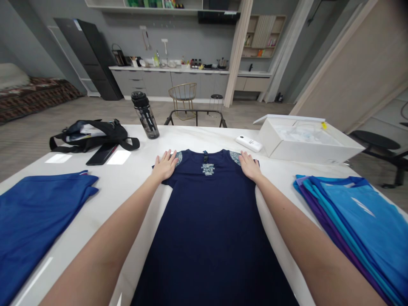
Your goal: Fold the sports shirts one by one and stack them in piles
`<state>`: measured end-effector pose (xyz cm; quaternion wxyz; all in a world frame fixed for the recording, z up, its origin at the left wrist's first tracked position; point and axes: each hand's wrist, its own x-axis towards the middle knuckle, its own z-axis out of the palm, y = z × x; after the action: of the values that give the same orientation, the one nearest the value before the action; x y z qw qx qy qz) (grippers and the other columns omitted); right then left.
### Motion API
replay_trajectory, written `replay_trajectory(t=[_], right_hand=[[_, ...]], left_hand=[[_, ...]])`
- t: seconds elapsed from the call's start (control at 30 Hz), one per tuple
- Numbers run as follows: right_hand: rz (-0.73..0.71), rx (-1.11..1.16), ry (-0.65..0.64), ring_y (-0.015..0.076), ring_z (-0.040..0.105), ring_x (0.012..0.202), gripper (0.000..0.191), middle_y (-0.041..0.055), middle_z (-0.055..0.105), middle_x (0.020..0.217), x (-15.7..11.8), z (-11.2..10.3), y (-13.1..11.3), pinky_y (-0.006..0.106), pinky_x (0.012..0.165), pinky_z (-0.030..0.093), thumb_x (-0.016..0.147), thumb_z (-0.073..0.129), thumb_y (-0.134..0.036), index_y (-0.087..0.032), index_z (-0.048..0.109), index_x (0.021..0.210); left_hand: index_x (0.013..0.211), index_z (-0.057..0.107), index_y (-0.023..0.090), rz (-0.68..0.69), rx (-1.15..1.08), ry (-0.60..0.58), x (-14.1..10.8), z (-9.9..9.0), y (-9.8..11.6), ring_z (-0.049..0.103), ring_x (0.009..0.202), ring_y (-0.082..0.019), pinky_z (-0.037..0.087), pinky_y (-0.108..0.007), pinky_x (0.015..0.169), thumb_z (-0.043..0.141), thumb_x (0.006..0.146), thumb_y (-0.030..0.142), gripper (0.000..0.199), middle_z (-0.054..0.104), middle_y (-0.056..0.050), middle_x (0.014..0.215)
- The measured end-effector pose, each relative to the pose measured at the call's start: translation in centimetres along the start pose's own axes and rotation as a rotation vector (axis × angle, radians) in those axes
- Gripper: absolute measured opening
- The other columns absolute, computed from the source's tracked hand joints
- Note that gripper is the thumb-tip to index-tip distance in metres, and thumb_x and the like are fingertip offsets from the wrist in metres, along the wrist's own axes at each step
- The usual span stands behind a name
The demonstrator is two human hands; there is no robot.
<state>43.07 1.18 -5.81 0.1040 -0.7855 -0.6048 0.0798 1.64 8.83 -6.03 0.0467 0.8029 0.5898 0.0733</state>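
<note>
A navy T-shirt (210, 229) lies spread face up on the white table (127, 204), its neckline toward the far edge. Pale patterned patches mark its shoulders and upper chest. My left hand (165, 165) rests flat on the left shoulder and sleeve, fingers stretched out. On the opposite shoulder, my right hand (250, 165) lies flat with its fingers extended too. Both palms press the cloth without gripping it. The shirt's lower end runs out of view at the bottom.
Folded blue clothing (41, 208) lies at left, a stack of folded shirts (360, 212) at right. Along the far side are a black bag (92, 134), a phone (101, 154), a water bottle (146, 117), a white handheld device (249, 143) and an open white box (306, 144).
</note>
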Motion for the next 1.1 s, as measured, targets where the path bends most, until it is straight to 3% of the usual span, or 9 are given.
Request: replay_trajectory(t=[0.2,0.3,0.37,0.47,0.57,0.63,0.73,0.87,1.1], right_hand=[[-0.069,-0.136,-0.019,0.0329,0.019,0.153,0.067,0.0091,0.022,0.167,1.0,0.2,-0.7,0.063,0.119,0.014,0.103,0.019,-0.060,-0.025,0.030,0.159],[-0.095,-0.176,0.122,0.0337,0.021,0.152,0.063,0.0133,0.026,0.166,0.2,-0.3,-1.8,0.065,0.118,0.015,0.104,0.024,-0.055,-0.021,0.038,0.155],[-0.176,-0.196,0.253,0.0325,0.022,0.152,0.059,0.0158,0.030,0.164,-1.3,-0.7,-3.2,0.064,0.119,0.012,0.105,0.028,-0.048,-0.016,0.044,0.151],[-0.313,-0.145,0.291,0.0290,0.026,0.151,0.056,0.0150,0.035,0.161,-4.9,-0.5,-5.8,0.057,0.121,0.014,0.105,0.029,-0.045,-0.015,0.046,0.149],[-0.338,-0.054,0.143,0.0281,0.025,0.152,0.062,0.0110,0.032,0.163,-9.4,0.6,-7.9,0.055,0.120,0.021,0.105,0.024,-0.054,-0.018,0.041,0.153],[-0.335,-0.042,0.046,0.0283,0.023,0.152,0.065,0.0090,0.031,0.164,-12.1,1.2,-8.4,0.057,0.121,0.019,0.104,0.022,-0.059,-0.023,0.039,0.155],[-0.298,-0.060,-0.011,0.0287,0.020,0.154,0.065,0.0076,0.028,0.165,-15.1,1.2,-7.8,0.058,0.122,0.013,0.103,0.024,-0.061,-0.027,0.035,0.157],[-0.232,-0.080,-0.029,0.0296,0.018,0.154,0.064,0.0076,0.025,0.167,-18.9,0.0,-6.3,0.059,0.121,0.012,0.103,0.026,-0.060,-0.029,0.032,0.158],[-0.291,-0.056,-0.027,0.0300,0.018,0.154,0.064,0.0063,0.026,0.166,-28.6,-0.3,-6.0,0.059,0.122,0.010,0.103,0.026,-0.060,-0.029,0.032,0.159]], left_hand=[[0.162,0.021,0.024,0.029,0.061,-0.021,1.4,-0.2,-0.6,0.015,0.156,-0.028,0.015,-0.062,0.122,0.011,0.105,0.048,0.062,0.018,-0.008,0.168],[0.158,0.032,0.018,0.116,0.081,0.130,0.8,-1.1,0.7,0.021,0.154,-0.027,0.017,-0.057,0.123,0.023,0.106,0.041,0.058,0.028,-0.012,0.165],[0.153,0.041,0.014,0.198,0.068,0.255,-0.5,-1.9,2.8,0.028,0.152,-0.025,0.018,-0.050,0.125,0.026,0.105,0.032,0.053,0.036,-0.013,0.162],[0.143,0.054,0.018,0.317,0.022,0.284,-3.8,-2.3,7.1,0.040,0.146,-0.021,0.021,-0.045,0.125,0.025,0.105,0.029,0.049,0.048,-0.010,0.155],[0.143,0.055,0.020,0.330,0.030,0.181,-7.9,-1.4,11.0,0.040,0.146,-0.026,0.023,-0.049,0.124,0.030,0.105,0.041,0.050,0.048,-0.010,0.154],[0.148,0.050,0.021,0.323,0.030,0.100,-10.5,-0.5,12.5,0.035,0.148,-0.028,0.022,-0.052,0.124,0.031,0.104,0.047,0.054,0.044,-0.010,0.158],[0.155,0.040,0.025,0.249,0.000,0.040,-13.9,0.5,13.5,0.026,0.152,-0.029,0.019,-0.056,0.124,0.028,0.103,0.054,0.061,0.035,-0.008,0.163],[0.157,0.036,0.029,0.208,-0.029,0.026,-18.3,0.3,14.0,0.022,0.154,-0.031,0.016,-0.059,0.123,0.026,0.101,0.060,0.065,0.030,-0.006,0.165],[0.157,0.035,0.028,0.192,-0.018,0.065,-26.3,-0.2,16.2,0.023,0.153,-0.032,0.015,-0.064,0.122,0.024,0.100,0.063,0.067,0.031,-0.008,0.164]])
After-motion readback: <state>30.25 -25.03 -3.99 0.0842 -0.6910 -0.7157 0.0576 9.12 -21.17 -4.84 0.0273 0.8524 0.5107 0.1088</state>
